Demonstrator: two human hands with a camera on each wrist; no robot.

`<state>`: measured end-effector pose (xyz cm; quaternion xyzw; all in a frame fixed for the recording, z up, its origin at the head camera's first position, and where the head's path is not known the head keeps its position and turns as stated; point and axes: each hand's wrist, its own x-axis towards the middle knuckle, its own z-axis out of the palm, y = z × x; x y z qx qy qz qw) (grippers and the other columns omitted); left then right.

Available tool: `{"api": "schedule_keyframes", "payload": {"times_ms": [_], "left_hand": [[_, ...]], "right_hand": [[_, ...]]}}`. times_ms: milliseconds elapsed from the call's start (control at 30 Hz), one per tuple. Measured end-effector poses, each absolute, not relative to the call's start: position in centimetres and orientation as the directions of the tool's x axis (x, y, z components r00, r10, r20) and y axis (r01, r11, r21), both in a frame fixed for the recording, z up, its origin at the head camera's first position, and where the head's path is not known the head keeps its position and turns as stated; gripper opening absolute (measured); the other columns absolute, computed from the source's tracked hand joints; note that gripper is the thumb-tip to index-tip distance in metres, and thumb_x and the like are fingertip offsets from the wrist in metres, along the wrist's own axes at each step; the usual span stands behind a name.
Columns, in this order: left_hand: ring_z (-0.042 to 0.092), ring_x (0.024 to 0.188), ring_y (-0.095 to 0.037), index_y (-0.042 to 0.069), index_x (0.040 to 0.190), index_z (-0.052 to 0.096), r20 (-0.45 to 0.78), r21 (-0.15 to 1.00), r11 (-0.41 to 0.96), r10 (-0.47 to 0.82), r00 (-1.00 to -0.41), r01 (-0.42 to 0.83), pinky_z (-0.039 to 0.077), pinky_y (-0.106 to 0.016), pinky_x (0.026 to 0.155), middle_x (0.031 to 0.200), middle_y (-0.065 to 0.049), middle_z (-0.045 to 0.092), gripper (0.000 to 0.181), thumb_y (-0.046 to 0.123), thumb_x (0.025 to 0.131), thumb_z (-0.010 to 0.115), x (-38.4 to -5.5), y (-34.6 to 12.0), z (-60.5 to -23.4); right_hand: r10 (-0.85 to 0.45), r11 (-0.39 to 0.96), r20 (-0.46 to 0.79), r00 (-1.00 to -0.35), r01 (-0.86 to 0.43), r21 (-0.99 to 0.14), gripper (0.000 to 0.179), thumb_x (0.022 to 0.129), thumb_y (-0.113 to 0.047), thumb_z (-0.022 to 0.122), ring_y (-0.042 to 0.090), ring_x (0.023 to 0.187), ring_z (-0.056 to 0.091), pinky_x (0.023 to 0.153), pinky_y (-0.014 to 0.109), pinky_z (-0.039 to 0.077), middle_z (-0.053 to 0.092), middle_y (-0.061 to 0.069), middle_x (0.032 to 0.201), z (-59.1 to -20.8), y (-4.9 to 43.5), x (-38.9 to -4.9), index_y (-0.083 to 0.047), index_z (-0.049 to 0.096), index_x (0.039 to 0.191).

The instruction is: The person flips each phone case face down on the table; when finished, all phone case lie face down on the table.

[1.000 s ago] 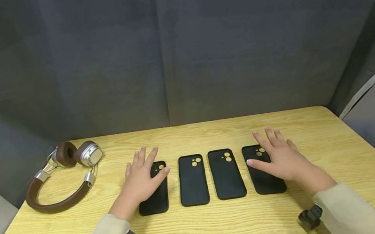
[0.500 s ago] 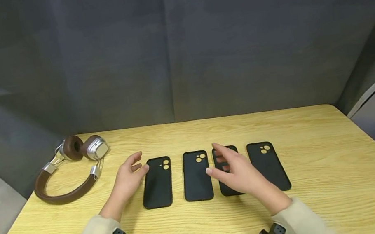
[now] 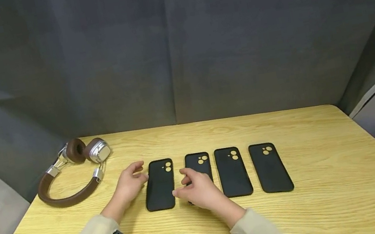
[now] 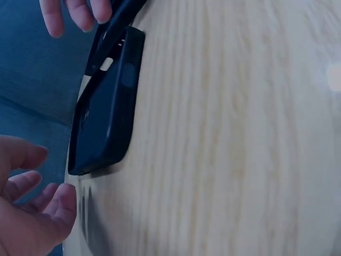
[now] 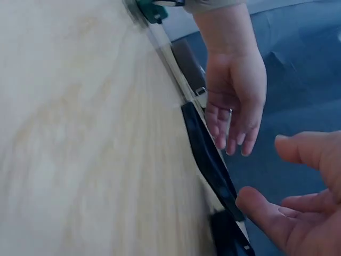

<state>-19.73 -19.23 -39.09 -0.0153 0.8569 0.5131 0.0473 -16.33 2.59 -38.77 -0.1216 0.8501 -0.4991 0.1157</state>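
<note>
Several black phone cases lie backs up in a row. My left hand (image 3: 129,187) is beside the left edge of the leftmost case (image 3: 159,186), thumb toward it and fingers loosely bent, holding nothing. My right hand (image 3: 200,190) hovers over the second case (image 3: 193,161), covering its lower part, thumb and fingers apart and pointing left at the leftmost case. In the left wrist view that case (image 4: 114,117) stands between my left hand (image 4: 37,213) and the right fingers (image 4: 80,13). The right wrist view shows a gap between the thumb and fingers of my right hand (image 5: 303,197).
Two more phone cases follow to the right, the third (image 3: 234,175) and the rightmost (image 3: 272,171). Brown and silver headphones (image 3: 68,200) lie at the back left of the wooden table (image 3: 332,167). A dark cloth (image 3: 175,48) hangs behind the table.
My right hand has moved left from over the rightmost case, past the third, to the second. My left hand has drawn off the leftmost case to its left side. The view has shifted slightly.
</note>
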Motion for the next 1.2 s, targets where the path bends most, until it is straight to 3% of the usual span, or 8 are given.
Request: {"api": "schedule_keyframes", "payload": {"times_ms": [167, 433, 733, 833, 967, 1100, 1200], "left_hand": [[0.047, 0.117, -0.039, -0.007, 0.136, 0.036, -0.15, 0.892, 0.433, 0.014, -0.989, -0.129, 0.051, -0.035, 0.078, 0.13, -0.03, 0.042, 0.051, -0.003, 0.088, 0.052, -19.7, -19.3, -39.7], [0.052, 0.103, -0.032, -0.011, 0.132, 0.04, -0.179, 0.862, 0.482, 0.001, -0.984, -0.157, 0.052, -0.034, 0.073, 0.118, -0.028, 0.048, 0.048, -0.004, 0.087, 0.053, -19.8, -19.4, -39.9], [0.057, 0.083, -0.019, -0.011, 0.123, 0.051, -0.188, 0.852, 0.495, -0.008, -0.982, -0.167, 0.051, -0.029, 0.067, 0.098, -0.019, 0.056, 0.035, -0.004, 0.088, 0.052, -20.0, -19.3, -40.1], [0.059, 0.09, -0.023, -0.01, 0.121, 0.053, -0.203, 0.844, 0.505, -0.01, -0.979, -0.18, 0.052, -0.03, 0.07, 0.107, -0.023, 0.058, 0.033, -0.002, 0.09, 0.051, -20.1, -19.3, -40.1], [0.059, 0.094, -0.023, -0.01, 0.119, 0.055, -0.218, 0.835, 0.515, -0.015, -0.976, -0.194, 0.052, -0.031, 0.072, 0.109, -0.022, 0.059, 0.031, -0.003, 0.089, 0.052, -20.2, -19.3, -40.1], [0.057, 0.093, -0.022, -0.011, 0.12, 0.054, -0.222, 0.838, 0.508, -0.014, -0.975, -0.198, 0.051, -0.03, 0.072, 0.104, -0.02, 0.059, 0.033, -0.005, 0.087, 0.054, -20.2, -19.2, -40.0], [0.055, 0.092, -0.022, -0.011, 0.121, 0.053, -0.226, 0.847, 0.492, -0.013, -0.974, -0.203, 0.05, -0.029, 0.071, 0.104, -0.019, 0.058, 0.035, -0.005, 0.087, 0.055, -20.0, -19.2, -40.1]], "right_hand": [[-0.291, 0.532, -0.105, -0.951, -0.069, -0.844, 0.064, 0.079, -0.022, 0.072, 0.015, 0.071, 0.06, 0.061, 0.03, 0.048, 0.062, 0.007, 0.091, -38.9, 1.1, -16.4, 0.0, 0.045, 0.133], [-0.256, 0.6, -0.163, -0.953, -0.024, -0.8, 0.061, 0.08, -0.014, 0.071, 0.014, 0.048, 0.057, 0.053, 0.025, 0.042, 0.061, 0.004, 0.056, -39.2, -0.9, -16.7, 0.006, 0.045, 0.131], [-0.251, 0.695, -0.129, -0.959, -0.086, -0.714, 0.054, 0.078, -0.01, 0.072, 0.01, 0.047, 0.055, 0.077, 0.033, 0.049, 0.055, 0.0, 0.045, -39.5, -1.7, -17.0, 0.011, 0.051, 0.123], [-0.251, 0.697, -0.127, -0.96, -0.089, -0.711, 0.052, 0.078, -0.009, 0.071, 0.011, 0.048, 0.055, 0.077, 0.033, 0.049, 0.054, 0.0, 0.045, -39.5, -1.7, -17.0, 0.012, 0.052, 0.122], [-0.251, 0.691, -0.134, -0.959, -0.08, -0.719, 0.049, 0.078, -0.007, 0.069, 0.012, 0.045, 0.055, 0.067, 0.029, 0.049, 0.057, 0.004, 0.05, -39.4, -1.8, -17.0, 0.012, 0.052, 0.12], [-0.236, 0.697, -0.136, -0.962, -0.07, -0.713, 0.048, 0.076, -0.005, 0.069, 0.015, 0.048, 0.056, 0.058, 0.027, 0.048, 0.065, 0.016, 0.077, -39.4, -2.1, -17.0, 0.011, 0.054, 0.118], [-0.216, 0.721, -0.135, -0.967, -0.065, -0.69, 0.048, 0.074, -0.006, 0.071, 0.019, 0.06, 0.059, 0.06, 0.029, 0.048, 0.062, 0.021, 0.097, -39.4, -2.4, -17.1, 0.01, 0.055, 0.116]]}}
